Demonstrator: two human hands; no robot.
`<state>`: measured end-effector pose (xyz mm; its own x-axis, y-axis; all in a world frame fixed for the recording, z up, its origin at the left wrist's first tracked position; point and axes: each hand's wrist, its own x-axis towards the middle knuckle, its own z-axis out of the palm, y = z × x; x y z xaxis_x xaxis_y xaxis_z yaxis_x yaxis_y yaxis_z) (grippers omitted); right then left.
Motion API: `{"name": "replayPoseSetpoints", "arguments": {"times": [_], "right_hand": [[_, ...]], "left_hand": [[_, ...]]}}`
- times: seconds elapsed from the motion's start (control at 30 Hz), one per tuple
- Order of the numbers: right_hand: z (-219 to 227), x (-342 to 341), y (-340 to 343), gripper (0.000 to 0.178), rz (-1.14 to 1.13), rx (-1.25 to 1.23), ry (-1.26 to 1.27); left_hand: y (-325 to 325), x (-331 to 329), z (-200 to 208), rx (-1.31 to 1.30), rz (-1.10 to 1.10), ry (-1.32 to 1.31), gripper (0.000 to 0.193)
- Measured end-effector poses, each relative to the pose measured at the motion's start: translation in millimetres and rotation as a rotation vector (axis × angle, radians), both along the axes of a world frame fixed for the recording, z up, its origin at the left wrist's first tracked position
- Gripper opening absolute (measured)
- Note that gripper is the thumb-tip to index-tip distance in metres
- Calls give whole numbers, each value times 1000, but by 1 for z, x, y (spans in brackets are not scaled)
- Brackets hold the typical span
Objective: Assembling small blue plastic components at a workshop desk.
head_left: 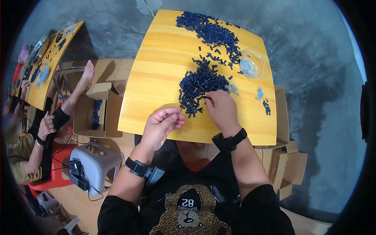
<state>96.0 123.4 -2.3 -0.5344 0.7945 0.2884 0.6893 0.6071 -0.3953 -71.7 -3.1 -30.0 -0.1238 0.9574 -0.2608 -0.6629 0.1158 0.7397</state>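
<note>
A heap of small black cylindrical plastic pieces lies on the yellow wood-grain table in front of me. At its near right edge my right hand is closed in a pinch, with one small black piece at the fingertips. My left hand is held palm up over the near edge of the table, its thumb pressed to curled fingers; what they hold, if anything, is too small to make out. Small silvery metal parts lie just beyond my right hand.
A larger pile of black pieces covers the table's far side. A clear round bowl holds silvery parts at the right. Cardboard boxes stand below on the right; another box, a grey stool and a seated person are left.
</note>
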Motion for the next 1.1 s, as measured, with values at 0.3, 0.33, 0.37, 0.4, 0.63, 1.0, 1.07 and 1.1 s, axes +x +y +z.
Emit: {"name": "replayPoseSetpoints", "arguments": {"times": [0.3, 0.33, 0.37, 0.4, 0.63, 1.0, 1.07, 1.1], "right_hand": [[-4, -7, 4, 9, 1, 8, -136], [-5, -7, 5, 9, 1, 10, -147], [-4, -8, 5, 9, 5, 10, -150], [-4, -9, 6, 9, 9, 12, -150], [13, 4, 1, 7, 4, -59, 4], [25, 19, -78, 11, 157, -148, 340], [24, 18, -83, 11, 157, -87, 351], [24, 19, -86, 12, 163, -27, 355]], "left_hand": [[-1, -2, 0, -25, -6, -38, 18], [1, -2, 0, -20, -5, -42, 18], [0, -3, 0, -18, -10, -37, 18], [-1, -3, 1, -15, -15, -33, 18], [1, 0, 3, -24, -35, -21, 19], [-14, 40, 16, 59, -135, 122, 22], [-17, 47, 23, 36, -124, 108, 18], [-18, 48, 22, -27, -112, 99, 15]]}}
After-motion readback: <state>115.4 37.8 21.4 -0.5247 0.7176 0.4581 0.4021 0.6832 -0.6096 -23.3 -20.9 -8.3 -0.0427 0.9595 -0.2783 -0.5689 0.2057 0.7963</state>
